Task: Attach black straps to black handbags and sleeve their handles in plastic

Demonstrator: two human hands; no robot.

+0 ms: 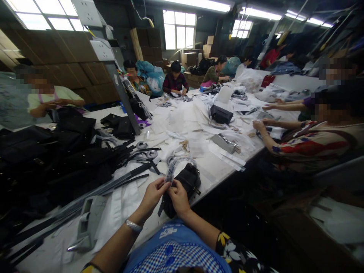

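A black bag (186,180) lies at the table's front edge, right before my body. From it rises a strap (170,170) wrapped in clear plastic, looping above the bag. My left hand (153,195) pinches the lower end of this wrapped strap between thumb and fingers. Close against it, my right hand (179,199) is closed at the same spot, its thumb and fingertips on the strap end. The fingertips partly cover what they grip. Part of the bag is hidden behind my right hand.
Black bags (76,151) are heaped at the left. A grey tape dispenser (91,216) stands front left, another tape dispenser (226,143) further right. Long black straps (119,180) and white sheets (184,117) cover much of the table (210,170). A grey post (122,94) rises left. Several people work around it.
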